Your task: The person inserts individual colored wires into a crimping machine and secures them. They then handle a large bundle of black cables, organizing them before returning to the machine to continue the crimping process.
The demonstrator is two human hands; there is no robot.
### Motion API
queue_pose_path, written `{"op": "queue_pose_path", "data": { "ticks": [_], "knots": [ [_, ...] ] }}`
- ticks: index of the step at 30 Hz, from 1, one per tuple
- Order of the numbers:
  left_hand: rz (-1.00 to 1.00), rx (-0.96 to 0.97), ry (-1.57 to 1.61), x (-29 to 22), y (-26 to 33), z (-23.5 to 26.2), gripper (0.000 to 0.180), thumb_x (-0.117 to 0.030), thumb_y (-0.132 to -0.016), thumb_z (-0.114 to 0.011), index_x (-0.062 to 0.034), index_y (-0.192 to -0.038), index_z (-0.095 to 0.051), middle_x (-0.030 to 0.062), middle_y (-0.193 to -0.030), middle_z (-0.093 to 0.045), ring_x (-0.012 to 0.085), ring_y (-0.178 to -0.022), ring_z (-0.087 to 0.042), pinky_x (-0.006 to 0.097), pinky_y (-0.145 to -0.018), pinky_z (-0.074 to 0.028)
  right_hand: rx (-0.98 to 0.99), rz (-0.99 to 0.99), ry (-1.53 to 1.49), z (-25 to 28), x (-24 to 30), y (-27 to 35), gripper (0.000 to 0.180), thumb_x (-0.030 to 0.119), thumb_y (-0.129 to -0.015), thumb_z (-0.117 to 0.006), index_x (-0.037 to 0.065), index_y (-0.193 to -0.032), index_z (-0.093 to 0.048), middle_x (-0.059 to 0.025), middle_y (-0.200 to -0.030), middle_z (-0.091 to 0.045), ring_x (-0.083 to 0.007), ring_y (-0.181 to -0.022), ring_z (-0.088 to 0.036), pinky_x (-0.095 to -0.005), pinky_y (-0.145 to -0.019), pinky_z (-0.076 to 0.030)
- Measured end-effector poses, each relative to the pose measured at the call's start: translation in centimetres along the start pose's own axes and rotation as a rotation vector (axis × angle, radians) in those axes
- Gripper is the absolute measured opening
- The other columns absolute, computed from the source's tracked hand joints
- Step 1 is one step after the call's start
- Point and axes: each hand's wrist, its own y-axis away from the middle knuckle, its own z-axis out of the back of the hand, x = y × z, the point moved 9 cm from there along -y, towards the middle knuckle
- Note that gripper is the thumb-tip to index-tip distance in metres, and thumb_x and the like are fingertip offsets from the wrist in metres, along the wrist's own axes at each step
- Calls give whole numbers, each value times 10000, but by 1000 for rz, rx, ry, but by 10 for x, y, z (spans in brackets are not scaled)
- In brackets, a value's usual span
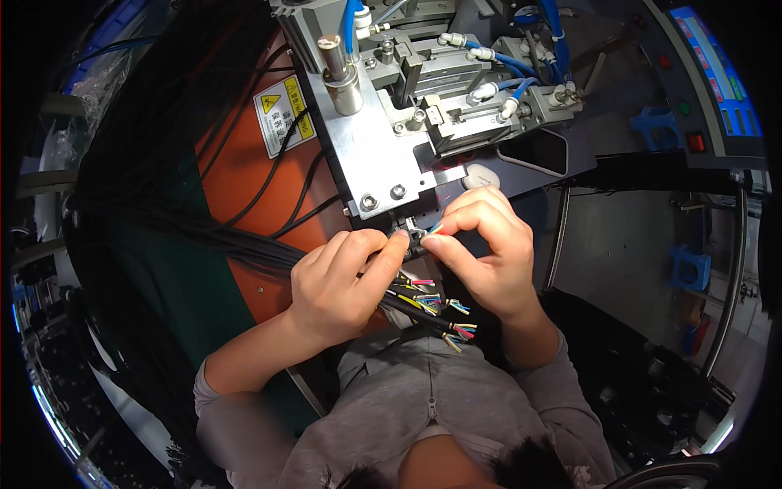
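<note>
Wires (437, 229) are just off the plate (371, 155), by its near right corner, pinched between thumb and index of the right hand (493, 257), so that's the nearer one. They're to the left of its palm, long axis slanting up and right, lower end aimed at a little dark block (415, 243). Left hand (342, 277) has its fingertips at the block's left side; can't tell if it's gripping anything. Count: two hands, one plate, one block, at least two wires, plus four or more stripped cable ends (464, 329) past the right edge of the orange tabletop (232, 191).
</note>
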Motion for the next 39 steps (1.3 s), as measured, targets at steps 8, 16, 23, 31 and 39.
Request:
{"op": "queue_pose_path", "data": {
  "ticks": [8,16,23,31,39],
  "knots": [
    [-69,57,-157,-14,3,-6,348,-67,-682,-679,-48,-1029,-698,42,-798,-591,116,-573,-533,232,-446,-392,62,-329,-425,-12,-47,18,94,38,-765,-719,-16,-795,-648,-81,-799,-647,-131,-745,-593,-254,-683,-458],
    [-36,139,-261,-13,3,-19,384,-81,-678,-643,-68,-1058,-691,-8,-708,-468,97,-552,-431,221,-437,-338,11,-87,130,-17,-26,9,60,12,-747,-690,-11,-780,-646,-106,-751,-640,-252,-686,-601,-320,-636,-469],
    [42,232,-341,-10,4,-25,395,-90,-672,-619,-83,-1061,-688,-7,-670,-379,101,-555,-405,232,-439,-320,43,-43,186,-29,-28,11,64,5,-732,-643,17,-715,-582,-87,-673,-543,-264,-635,-513,-359,-593,-420],
    [17,181,-309,-6,6,-23,244,-107,-709,-619,-41,-937,-680,-13,-692,-452,91,-566,-468,220,-437,-329,-60,-117,-2,-29,-46,16,43,-10,-739,-623,5,-736,-583,-83,-694,-562,-207,-660,-531,-297,-602,-416],
    [46,89,-201,5,3,-19,242,-75,-678,-654,-48,-917,-684,1,-745,-562,123,-603,-559,245,-483,-413,51,-645,-485,-54,-99,43,80,51,-815,-605,-13,-795,-562,-42,-721,-567,-90,-652,-504,-245,-598,-410]
  ]
}}
